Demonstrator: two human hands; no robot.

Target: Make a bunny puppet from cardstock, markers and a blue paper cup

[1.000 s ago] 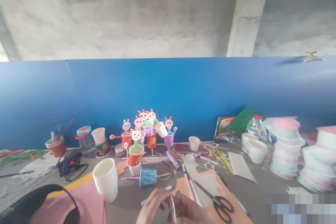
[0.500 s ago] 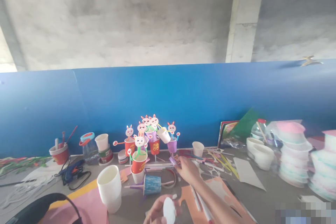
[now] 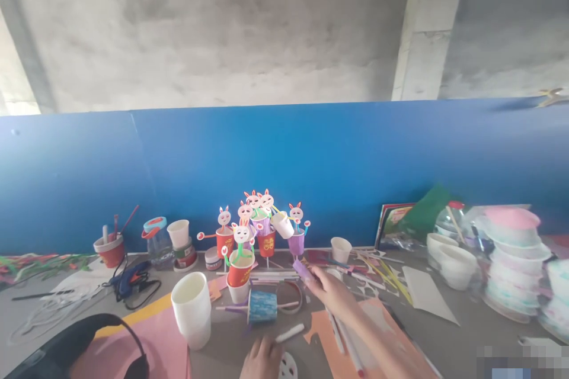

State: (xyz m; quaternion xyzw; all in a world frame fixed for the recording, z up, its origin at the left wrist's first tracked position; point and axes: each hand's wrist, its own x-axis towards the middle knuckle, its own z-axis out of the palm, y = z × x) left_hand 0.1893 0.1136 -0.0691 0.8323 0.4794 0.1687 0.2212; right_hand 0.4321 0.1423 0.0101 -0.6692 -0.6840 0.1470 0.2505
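My left hand is at the bottom centre, back upward and fingers curled. A white oval paper face with dark eyes pokes out beside its fingers, its edge partly hidden. Just beyond them a white marker lies on the table. My right hand reaches farther out and pinches a small flat purple piece, which I cannot name more exactly. Behind it stand several paper-cup rabbits with paper faces and pipe-cleaner arms. A blue-coloured cup with a stick through it lies on its side.
A stack of white cups and a headset stand to the left. Orange paper with pens lies under my right forearm. Paper scraps, yellow strips and stacked bowls fill the right. A blue partition closes off the back.
My left hand has turned over and lowered; the oval now shows its drawn face, and the marker lies exposed on the table. My right hand still holds the purple piece, and the view has shifted slightly.
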